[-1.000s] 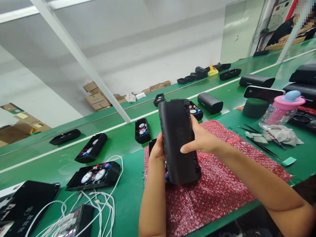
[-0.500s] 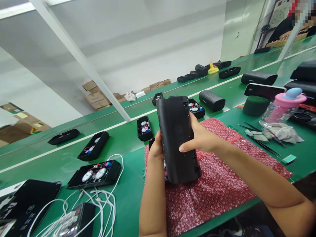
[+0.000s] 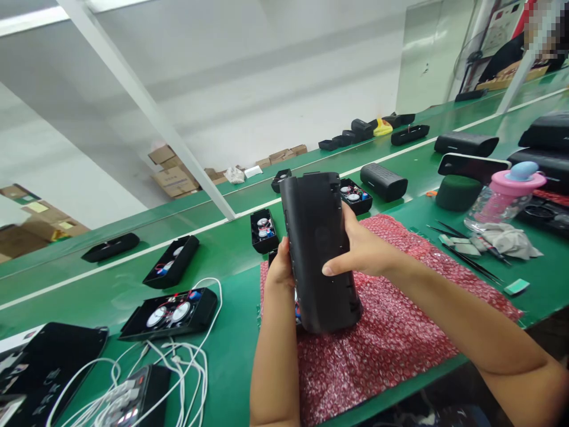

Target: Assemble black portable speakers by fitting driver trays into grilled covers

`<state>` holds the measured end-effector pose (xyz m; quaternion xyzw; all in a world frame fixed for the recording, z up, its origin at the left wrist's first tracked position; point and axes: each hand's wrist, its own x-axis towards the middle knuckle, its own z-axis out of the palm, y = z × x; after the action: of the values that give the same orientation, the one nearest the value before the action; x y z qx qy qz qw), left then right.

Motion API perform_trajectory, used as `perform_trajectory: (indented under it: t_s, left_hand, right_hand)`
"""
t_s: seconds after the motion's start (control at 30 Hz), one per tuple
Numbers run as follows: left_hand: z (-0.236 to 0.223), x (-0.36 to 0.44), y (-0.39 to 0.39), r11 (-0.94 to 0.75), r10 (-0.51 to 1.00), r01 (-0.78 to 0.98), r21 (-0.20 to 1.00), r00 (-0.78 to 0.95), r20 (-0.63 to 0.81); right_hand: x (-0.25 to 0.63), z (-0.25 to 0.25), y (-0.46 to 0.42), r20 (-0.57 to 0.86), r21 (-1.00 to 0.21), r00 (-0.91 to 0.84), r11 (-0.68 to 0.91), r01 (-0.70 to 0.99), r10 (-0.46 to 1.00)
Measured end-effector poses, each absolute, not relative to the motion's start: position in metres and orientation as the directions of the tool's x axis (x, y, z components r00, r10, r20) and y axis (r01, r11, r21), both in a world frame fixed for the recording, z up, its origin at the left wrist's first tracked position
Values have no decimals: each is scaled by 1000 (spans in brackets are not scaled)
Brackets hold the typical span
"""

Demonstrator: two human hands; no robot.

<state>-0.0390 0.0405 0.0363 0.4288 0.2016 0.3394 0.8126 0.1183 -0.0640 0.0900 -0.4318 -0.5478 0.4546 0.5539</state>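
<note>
Both my hands hold a black plastic speaker housing, tilted up above the bubble wrap. My left hand grips its left edge, with the thumb along the side and the other fingers hidden behind. My right hand clasps the right side, its thumb pressed on the broad face. Behind the housing, partly hidden, lies another black case with red and blue parts inside. Pink bubble wrap is spread beneath my hands.
Open speaker cases with wired drivers stand left, by tangled white cables. More housings sit on the green belts. At right are tweezers, a pink-lidded bottle and a propped phone. A person is at far right.
My hands and the housing stay almost still. Cases on the nearer belt have shifted slightly right, while those on the farther lane and the bench items at right appear slightly farther left.
</note>
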Motion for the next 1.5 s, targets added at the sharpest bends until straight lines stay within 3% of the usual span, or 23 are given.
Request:
perform_trajectory:
  t_s: [0.2,1.5]
  left_hand:
    - [42,-41,38,331,723,-392,858,690,37]
    - [43,-46,34,388,665,-360,848,747,13]
  right_hand:
    - [116,94,-64,212,-976,-24,211,-55,977]
    - [115,95,-68,226,-973,-27,225,-45,974]
